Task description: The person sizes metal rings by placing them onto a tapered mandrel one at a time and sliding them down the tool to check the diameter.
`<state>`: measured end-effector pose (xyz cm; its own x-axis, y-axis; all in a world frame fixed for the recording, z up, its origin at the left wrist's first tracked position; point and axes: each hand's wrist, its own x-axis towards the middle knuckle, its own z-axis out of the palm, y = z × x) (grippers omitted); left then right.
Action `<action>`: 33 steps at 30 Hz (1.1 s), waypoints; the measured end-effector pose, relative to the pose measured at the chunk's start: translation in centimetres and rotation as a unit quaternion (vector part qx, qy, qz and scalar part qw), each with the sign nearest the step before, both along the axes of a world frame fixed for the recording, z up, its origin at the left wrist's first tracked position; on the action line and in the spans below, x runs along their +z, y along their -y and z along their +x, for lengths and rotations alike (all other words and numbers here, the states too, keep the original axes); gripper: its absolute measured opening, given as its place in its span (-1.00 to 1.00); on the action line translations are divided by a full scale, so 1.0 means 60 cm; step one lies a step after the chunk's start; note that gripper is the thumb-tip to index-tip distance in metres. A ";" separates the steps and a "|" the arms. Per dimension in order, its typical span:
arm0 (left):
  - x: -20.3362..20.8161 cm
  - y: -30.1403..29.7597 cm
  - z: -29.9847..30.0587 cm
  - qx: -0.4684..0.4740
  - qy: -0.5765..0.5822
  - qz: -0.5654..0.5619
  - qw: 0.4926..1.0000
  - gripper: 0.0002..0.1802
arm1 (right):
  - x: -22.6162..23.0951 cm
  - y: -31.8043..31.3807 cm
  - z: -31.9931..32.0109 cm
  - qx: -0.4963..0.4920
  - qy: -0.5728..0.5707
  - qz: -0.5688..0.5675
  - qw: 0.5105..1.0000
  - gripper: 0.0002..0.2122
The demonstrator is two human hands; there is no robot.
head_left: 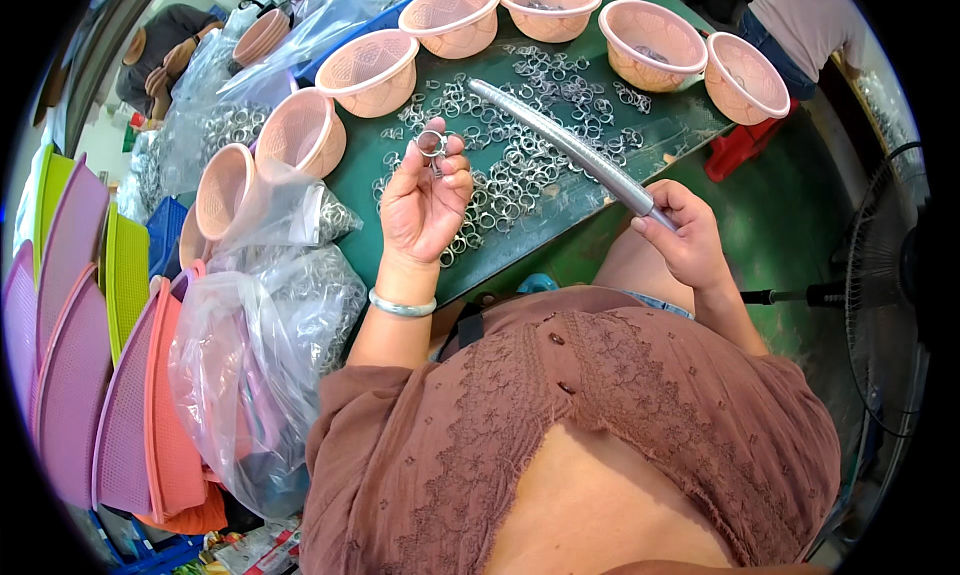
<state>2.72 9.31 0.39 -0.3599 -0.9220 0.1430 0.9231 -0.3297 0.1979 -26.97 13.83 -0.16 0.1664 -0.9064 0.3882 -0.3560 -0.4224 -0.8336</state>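
Observation:
Between the thumb and fingers of my left hand (430, 200) is a silver ring (431, 143), raised above the near edge of the green table (500, 280). Some more metal shows lower in that palm, too small to make out. My right hand (683, 237) is closed around the thick end of a tapered metal ring mandrel (570, 147), which slants up and left over the table. The ring and the mandrel are apart. Many loose silver rings (500, 197) lie spread on the tabletop beneath the mandrel and beside my left hand.
Pink plastic baskets (370, 72) stand in an arc along the table's far and left sides, some with rings inside. Clear plastic bags (270, 315) and stacked purple baskets (75, 365) fill the left. A black fan (880, 285) stands at right, and another person (800, 25) is at far right.

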 end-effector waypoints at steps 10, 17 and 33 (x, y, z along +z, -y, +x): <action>0.003 -0.007 0.008 -0.018 0.012 -0.009 1.000 -0.64 | 0.001 -0.009 -0.002 0.003 0.024 0.017 1.000 -0.86; 0.006 -0.010 -0.004 -0.021 0.005 -0.007 1.000 -0.60 | -0.002 -0.014 -0.012 -0.005 0.031 0.021 0.999 -0.86; 0.020 0.008 -0.094 -0.008 0.059 0.067 0.996 -0.57 | -0.036 -0.019 -0.071 -0.032 0.072 0.015 0.997 -0.87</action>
<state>-2.93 8.84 1.60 -0.3816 -0.9240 -0.0256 0.8907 -0.3749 0.2571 -31.26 14.98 -2.30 0.0518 -0.9249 0.3768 -0.2568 -0.3769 -0.8899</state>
